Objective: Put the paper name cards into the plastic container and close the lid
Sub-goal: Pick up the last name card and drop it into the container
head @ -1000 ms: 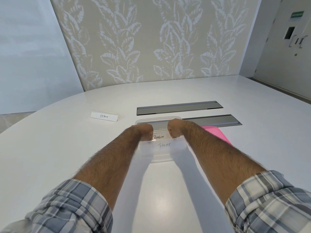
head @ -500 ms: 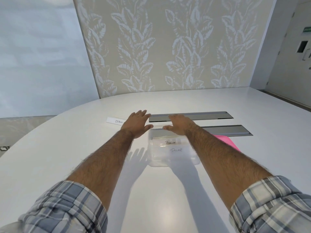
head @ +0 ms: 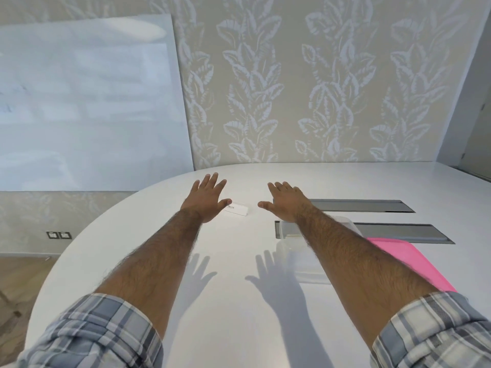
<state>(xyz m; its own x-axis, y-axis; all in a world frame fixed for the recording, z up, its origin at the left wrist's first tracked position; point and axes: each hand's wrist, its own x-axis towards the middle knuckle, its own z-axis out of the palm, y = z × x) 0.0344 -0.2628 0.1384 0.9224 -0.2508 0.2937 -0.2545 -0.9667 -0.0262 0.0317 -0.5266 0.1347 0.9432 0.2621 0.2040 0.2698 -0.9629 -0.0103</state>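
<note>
A white folded paper name card (head: 238, 209) with handwriting stands on the white table, between my two hands. My left hand (head: 207, 199) hovers flat with fingers spread, its thumb just over the card's left end. My right hand (head: 285, 201) is also spread and empty, a little to the right of the card. The clear plastic container (head: 295, 257) sits under my right forearm, which hides most of it; its contents cannot be seen from here.
Two grey recessed cable hatches (head: 372, 205) (head: 403, 233) lie in the table at the right. A pink sheet (head: 409, 261) lies beside the container. The table's rounded edge (head: 87, 235) curves off at the left, with floor beyond.
Both hands left the container, opened flat and moved forward and left toward the lone name card. The view swung left, so the container now sits under my right forearm.
</note>
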